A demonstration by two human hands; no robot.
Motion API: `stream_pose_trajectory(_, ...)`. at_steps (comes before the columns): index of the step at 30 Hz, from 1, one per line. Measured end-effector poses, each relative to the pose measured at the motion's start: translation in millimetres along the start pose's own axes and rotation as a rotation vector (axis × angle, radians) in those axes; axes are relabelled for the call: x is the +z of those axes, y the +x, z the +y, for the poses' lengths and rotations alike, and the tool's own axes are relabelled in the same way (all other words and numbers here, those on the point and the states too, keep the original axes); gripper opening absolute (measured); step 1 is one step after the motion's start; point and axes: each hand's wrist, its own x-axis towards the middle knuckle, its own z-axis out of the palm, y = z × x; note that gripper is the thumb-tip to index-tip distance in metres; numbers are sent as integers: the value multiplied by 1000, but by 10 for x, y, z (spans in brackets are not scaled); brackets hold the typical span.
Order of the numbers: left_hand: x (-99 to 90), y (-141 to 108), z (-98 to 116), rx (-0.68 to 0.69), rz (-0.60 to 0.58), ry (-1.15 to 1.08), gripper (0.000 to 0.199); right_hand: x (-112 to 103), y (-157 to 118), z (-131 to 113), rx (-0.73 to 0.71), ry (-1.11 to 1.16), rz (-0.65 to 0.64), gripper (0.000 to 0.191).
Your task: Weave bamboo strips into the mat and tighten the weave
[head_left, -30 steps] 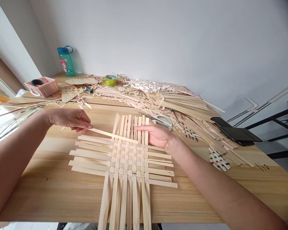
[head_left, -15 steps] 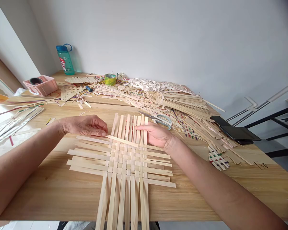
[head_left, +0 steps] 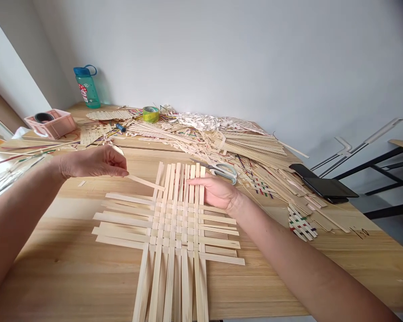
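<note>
A woven mat of pale wooden strips (head_left: 176, 226) lies in front of me, its loose strip ends sticking out on all sides. My left hand (head_left: 102, 162) is closed in a pinch on one end of a single thin wooden strip (head_left: 146, 182). That strip slants down to the right, its far end by the upright strips at the mat's upper left. At the mat's top right, my right hand (head_left: 216, 190) grips several upright strips, thumb in front and the other fingers hidden behind them.
Scissors (head_left: 223, 171) lie just beyond my right hand. A heap of loose strips (head_left: 255, 147) spreads across the back. Farther left stand a tape roll (head_left: 150, 114), a pink basket (head_left: 58, 125) and a teal bottle (head_left: 89, 91). A dark phone-like device (head_left: 330, 188) lies at right.
My left hand has moved left and up, drawing the single strip away from across the upright strips. My right hand keeps its grip. The view has shifted slightly.
</note>
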Motion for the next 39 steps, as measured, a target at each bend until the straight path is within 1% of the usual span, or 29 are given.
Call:
stream_pose_trajectory(4, -6, -16, 6, -44, 8, 51, 26, -24, 17, 2, -9, -6, 26, 20)
stream_pose_trajectory(9, -21, -50, 78, -112, 49, 176, 27, -41, 29, 10, -12, -19, 33, 19)
stream_pose_trajectory(13, -34, -68, 141, -172, 64, 184, 29, -50, 28, 12, -2, -17, 35, 18)
stream_pose_trajectory(17, -9, -97, 218, -187, 100, 197, 27, -54, 27, 14, -5, -23, 28, 16)
stream_pose_trajectory(23, 61, -152, 400, -169, 150, 263, 26, -55, 31, 24, 3, -40, 12, 15)
stream_pose_trajectory(26, 84, -153, 457, -208, 182, 283, 27, -69, 39, 29, 16, -47, 18, 15)
stream_pose_trajectory(30, 74, -143, 442, -275, 170, 281, 27, -93, 50, 32, 9, -37, 51, 13)
stream_pose_trajectory(32, 62, -143, 422, -280, 158, 262, 27, -98, 52, 31, -4, -32, 50, 13)
stream_pose_trajectory(36, 48, -146, 416, -267, 153, 229, 23, -89, 49, 26, -11, -25, 7, 16)
stream_pose_trajectory(39, 64, -141, 445, -271, 158, 257, 22, -80, 42, 26, -13, -24, 23, 17)
